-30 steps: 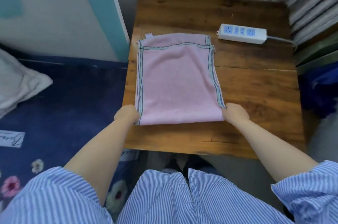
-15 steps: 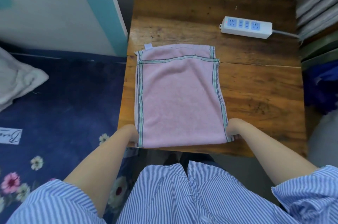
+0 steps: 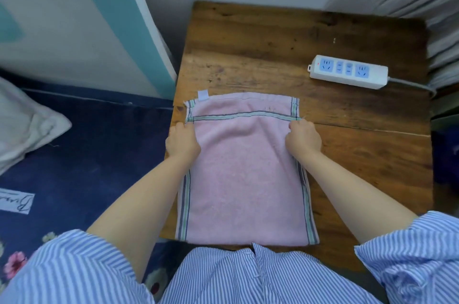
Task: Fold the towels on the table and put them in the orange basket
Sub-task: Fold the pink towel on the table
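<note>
A pink towel (image 3: 246, 179) with green and grey striped borders lies folded in half on the wooden table (image 3: 298, 37), its near fold at the table's front edge. A white label sticks out at its far left corner. My left hand (image 3: 182, 141) grips the left edge of the upper layer close to its far corner. At the opposite far corner, my right hand (image 3: 303, 139) pinches the upper layer with curled fingers. The orange basket is not in view.
A white power strip (image 3: 347, 73) with blue sockets lies at the table's far right, its cable running off to the right. A dark blue flowered bedspread (image 3: 87, 167) and a white pillow (image 3: 22, 124) are on the left. Curtains hang at the right.
Both hands have left the towel's near corners and moved forward to the far corners of its upper layer. The towel now lies closer to the table's front edge.
</note>
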Tool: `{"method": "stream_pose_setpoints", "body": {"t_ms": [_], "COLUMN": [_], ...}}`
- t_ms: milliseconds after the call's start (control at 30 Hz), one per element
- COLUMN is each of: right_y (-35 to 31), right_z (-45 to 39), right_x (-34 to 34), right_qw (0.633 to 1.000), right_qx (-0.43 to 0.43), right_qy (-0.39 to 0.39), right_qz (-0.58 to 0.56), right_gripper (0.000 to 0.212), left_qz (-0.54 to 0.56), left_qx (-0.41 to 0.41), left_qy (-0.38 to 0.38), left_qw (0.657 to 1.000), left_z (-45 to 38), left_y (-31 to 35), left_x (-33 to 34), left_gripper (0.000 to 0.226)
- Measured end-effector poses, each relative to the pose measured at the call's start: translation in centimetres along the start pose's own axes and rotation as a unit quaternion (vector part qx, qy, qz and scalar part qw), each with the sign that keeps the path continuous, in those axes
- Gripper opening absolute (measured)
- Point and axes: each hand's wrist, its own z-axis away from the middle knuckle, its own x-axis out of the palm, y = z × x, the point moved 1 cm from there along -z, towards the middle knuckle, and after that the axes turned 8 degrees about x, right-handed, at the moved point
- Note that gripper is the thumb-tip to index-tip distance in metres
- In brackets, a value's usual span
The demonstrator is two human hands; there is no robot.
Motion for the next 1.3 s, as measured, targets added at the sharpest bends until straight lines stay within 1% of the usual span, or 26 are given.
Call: {"method": "stream_pose_setpoints", "body": {"t_ms": [67, 133, 233, 300, 400, 433, 500, 533, 567, 633, 700, 767, 833, 900, 967, 1033, 1200, 1300], "right_y": [-0.2, -0.1, 0.1, 0.5, 1.2, 1.3, 1.4, 1.3, 1.2, 1.0, 0.6, 0.3, -0.1, -0.2, -0.1, 0.0, -0.3, -0.3], "right_z": [-1.0, -2.1, -3.3, -3.7, -4.0, -3.9, -3.9, -3.9, -4.2, -5.1, -6.1, -7.0, -7.5, -7.8, -8.0, -8.1, -8.0, -8.1], "right_x": [0.2, 0.2, -0.3, -0.6, -2.1, -3.0, -4.7, -5.5, -6.1, -6.7, -6.6, -6.0, -5.5, -5.1, -5.0, -4.8, -4.6, -4.7], "right_qw": [1.000, 0.999, 0.999, 1.000, 0.993, 0.987, 0.964, 0.947, 0.931, 0.908, 0.913, 0.930, 0.950, 0.962, 0.969, 0.970, 0.972, 0.973], "right_qx": [-0.015, -0.016, 0.001, -0.007, -0.022, -0.030, -0.037, -0.039, -0.041, -0.035, -0.010, 0.014, 0.023, 0.025, 0.020, 0.018, 0.001, -0.001], "right_qy": [0.019, 0.024, 0.003, -0.019, -0.058, -0.065, -0.091, -0.110, -0.123, -0.132, -0.120, -0.113, -0.117, -0.108, -0.090, -0.084, -0.087, -0.090], "right_qz": [0.010, 0.019, 0.033, 0.011, -0.100, -0.142, -0.248, -0.299, -0.342, -0.395, -0.390, -0.348, -0.290, -0.249, -0.229, -0.228, -0.217, -0.210], "right_gripper": [0.032, 0.036, 0.037, 0.032, 0.025, 0.022, 0.016, 0.017, 0.022, 0.032, 0.033, 0.027, 0.019, 0.017, 0.023, 0.025, 0.025, 0.024], "left_qz": [-0.001, 0.003, 0.018, 0.035, 0.071, 0.115, 0.245, 0.300, 0.331, 0.358, 0.380, 0.397, 0.396, 0.414, 0.434, 0.439, 0.386, 0.367], "left_qx": [0.002, -0.006, -0.017, 0.021, 0.102, 0.107, 0.083, 0.069, 0.055, 0.028, -0.019, -0.060, -0.085, -0.098, -0.077, -0.041, 0.041, 0.090], "left_qy": [0.023, 0.029, -0.005, -0.050, -0.146, -0.171, -0.217, -0.223, -0.210, -0.154, -0.111, -0.103, -0.094, -0.063, -0.032, -0.032, -0.115, -0.133], "left_qw": [1.000, 1.000, 1.000, 0.998, 0.982, 0.973, 0.941, 0.925, 0.918, 0.920, 0.918, 0.910, 0.910, 0.903, 0.897, 0.897, 0.914, 0.916], "left_z": [-1.4, -2.6, -4.5, -5.6, -6.7, -6.7, -6.8, -7.0, -7.2, -8.0, -8.9, -9.8, -10.4, -10.6, -10.5, -10.2, -9.6, -9.1], "left_y": [0.6, 1.0, 0.6, -0.2, -0.9, -1.2, -1.9, -2.3, -2.4, -2.3, -1.5, -0.2, 1.0, 1.7, 1.9, 1.4, 0.1, 0.1], "left_x": [-0.4, -0.8, -1.2, -1.8, -3.9, -4.9, -6.7, -7.2, -7.4, -7.2, -6.3, -5.3, -4.2, -3.6, -3.3, -3.0, -2.4, -2.9], "left_gripper": [0.037, 0.036, 0.029, 0.028, 0.022, 0.017, 0.013, 0.015, 0.017, 0.026, 0.029, 0.025, 0.021, 0.025, 0.032, 0.034, 0.031, 0.028]}}
